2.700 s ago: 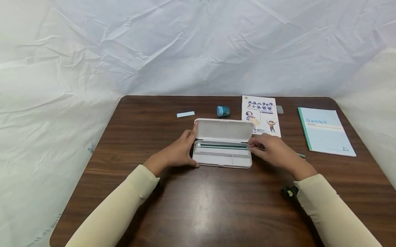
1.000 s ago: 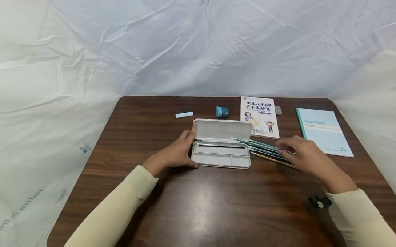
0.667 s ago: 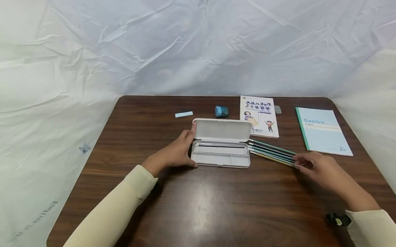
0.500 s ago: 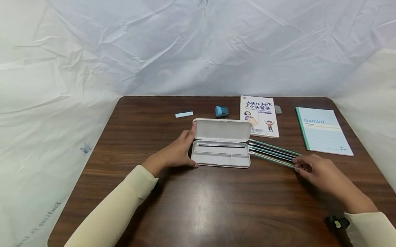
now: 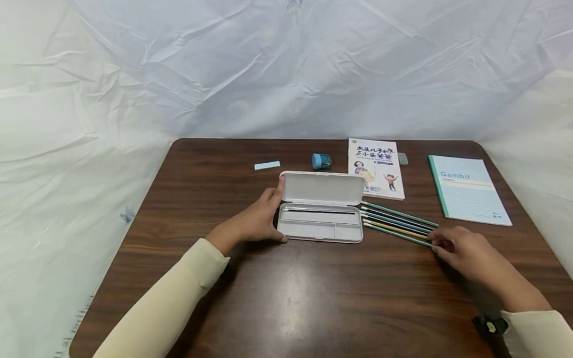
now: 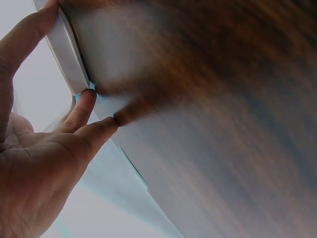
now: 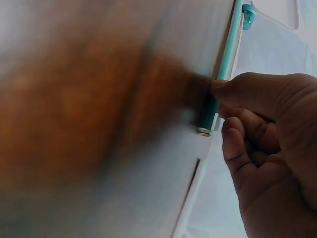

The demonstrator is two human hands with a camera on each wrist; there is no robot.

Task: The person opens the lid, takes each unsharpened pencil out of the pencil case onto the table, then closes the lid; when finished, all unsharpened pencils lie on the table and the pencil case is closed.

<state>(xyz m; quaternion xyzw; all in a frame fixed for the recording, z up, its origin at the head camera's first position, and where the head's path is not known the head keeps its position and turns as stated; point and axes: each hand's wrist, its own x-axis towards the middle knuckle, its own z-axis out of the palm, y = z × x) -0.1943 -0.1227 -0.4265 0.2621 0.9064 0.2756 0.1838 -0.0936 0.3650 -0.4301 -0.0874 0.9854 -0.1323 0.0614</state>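
An opened white pencil case (image 5: 319,230) lies in the middle of the table, lid tipped back. A thin dark stick-like shape runs along its rear compartment. My left hand (image 5: 259,217) spans the case's left end, with the thumb at the front corner and a finger against the lid; the left wrist view has its fingers fairly straight. To the right of the case several pencils (image 5: 399,227), mostly green and one yellowish, lie fanned side by side. My right hand (image 5: 464,249) pinches at their right ends, and in the right wrist view thumb and forefinger hold a green pencil (image 7: 225,64).
A blue pencil sharpener (image 5: 321,161) and a pale blue strip (image 5: 267,165) sit behind the case. Farther right are a picture-cover book (image 5: 376,168), a grey eraser (image 5: 402,159) and a Gambit notebook (image 5: 471,188). White sheeting (image 5: 282,68) hangs behind the table (image 5: 210,166).
Green pencils that lay in the case earlier are now on the table at its right. My right hand has moved right to their ends, and they lie more evenly spread. The left hand stays put.
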